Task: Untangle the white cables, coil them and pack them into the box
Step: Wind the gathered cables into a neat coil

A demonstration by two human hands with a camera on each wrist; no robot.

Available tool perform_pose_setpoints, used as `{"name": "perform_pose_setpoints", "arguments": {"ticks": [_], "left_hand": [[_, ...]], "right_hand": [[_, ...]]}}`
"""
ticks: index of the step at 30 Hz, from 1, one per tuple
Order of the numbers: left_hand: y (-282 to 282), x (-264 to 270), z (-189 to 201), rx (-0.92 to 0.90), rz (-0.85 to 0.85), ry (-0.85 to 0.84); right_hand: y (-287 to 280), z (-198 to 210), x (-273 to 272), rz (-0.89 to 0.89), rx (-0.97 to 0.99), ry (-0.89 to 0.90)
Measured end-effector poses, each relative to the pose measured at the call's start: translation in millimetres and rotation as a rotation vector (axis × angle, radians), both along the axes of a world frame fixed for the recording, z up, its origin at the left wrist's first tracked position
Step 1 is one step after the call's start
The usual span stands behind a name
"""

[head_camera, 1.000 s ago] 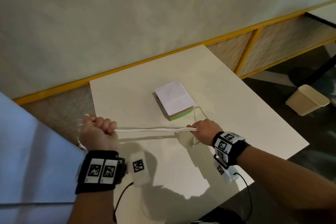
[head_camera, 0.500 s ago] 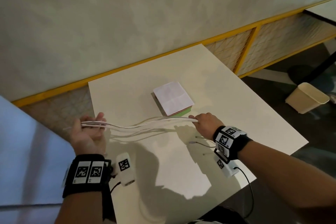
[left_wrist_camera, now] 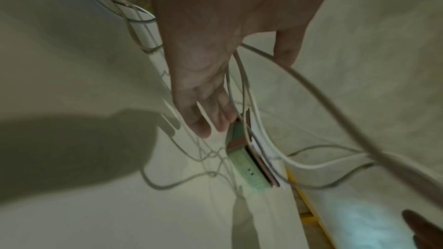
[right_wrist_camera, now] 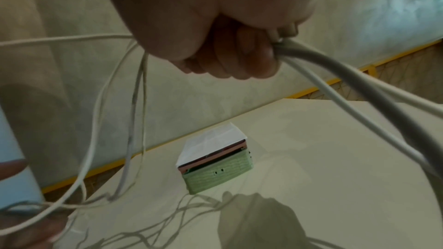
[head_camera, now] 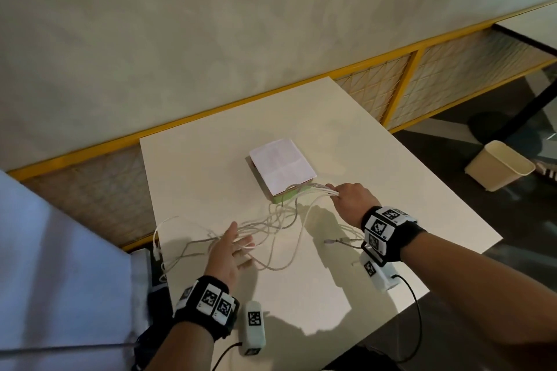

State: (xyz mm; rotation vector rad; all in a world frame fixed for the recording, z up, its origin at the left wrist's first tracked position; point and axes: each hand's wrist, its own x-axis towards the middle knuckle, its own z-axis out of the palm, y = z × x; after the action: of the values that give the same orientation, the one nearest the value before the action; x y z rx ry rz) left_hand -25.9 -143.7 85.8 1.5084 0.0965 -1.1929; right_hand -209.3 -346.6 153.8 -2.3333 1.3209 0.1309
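Observation:
Several thin white cables [head_camera: 280, 220] sag in loose loops over the white table [head_camera: 376, 178], from the table's left edge to my right hand [head_camera: 351, 199]. That hand grips the bunched cable ends [right_wrist_camera: 311, 75] in a fist just right of the box. The green box [head_camera: 287, 196] sits mid-table with a white paper lid [head_camera: 281, 164] on top; it also shows in the right wrist view [right_wrist_camera: 215, 173]. My left hand [head_camera: 230, 245] hovers flat with straight fingers [left_wrist_camera: 203, 118] among the slack cables [left_wrist_camera: 244, 82], which run past its palm without being held.
Loose plug ends lie on the table near my right wrist [head_camera: 334, 241] and hang off the left edge [head_camera: 156, 253]. A beige bin [head_camera: 500, 170] stands on the dark floor to the right. A yellow-framed mesh panel [head_camera: 370, 90] runs along the wall behind the table.
My left hand has let go of the cables and moved right over the table with fingers spread. The taut bundle has gone slack and dropped into loops. My right hand keeps its grip.

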Motion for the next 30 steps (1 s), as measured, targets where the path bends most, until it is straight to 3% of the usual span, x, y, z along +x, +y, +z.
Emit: {"name": "perform_pose_setpoints", "arguments": {"ticks": [3,6,7,9,12,16,19,23,30], "left_hand": [[5.6,1.8,-4.1,0.208,-0.275,-0.082],[9.8,8.6,12.4,0.463,-0.545,-0.386],[7.5,8.7,19.8,0.454,-0.575,-0.490],[-3.6,-1.1,39.8,0.269,-0.587,-0.608],[-28.9,-36.9,69.2,-0.073,-0.598,-0.501],[-63.5,-76.1,71.1,-0.083,-0.780,-0.543],[-77.1,-78.8,64.0,-0.061,-0.703,-0.425],[-95.5,-77.9,67.0,-0.149,-0.325,-0.175],[-110.9,-86.1,71.9,-0.201,-0.026,-0.252]], "right_hand": [[-2.0,-1.2,-4.2,-0.024,-0.002,0.027],[-2.4,-1.3,-5.8,-0.047,0.005,0.060],[-1.8,-1.1,-4.9,-0.046,0.006,0.071],[1.9,-0.8,0.0,-0.015,0.009,0.094],[11.2,1.3,13.3,0.052,-0.008,0.124],[22.1,10.6,27.9,0.158,-0.067,0.161],[29.3,15.6,32.7,0.243,-0.113,0.183],[37.1,18.1,38.0,0.256,-0.132,0.177],[39.4,23.1,38.3,0.231,-0.187,0.103]]}}
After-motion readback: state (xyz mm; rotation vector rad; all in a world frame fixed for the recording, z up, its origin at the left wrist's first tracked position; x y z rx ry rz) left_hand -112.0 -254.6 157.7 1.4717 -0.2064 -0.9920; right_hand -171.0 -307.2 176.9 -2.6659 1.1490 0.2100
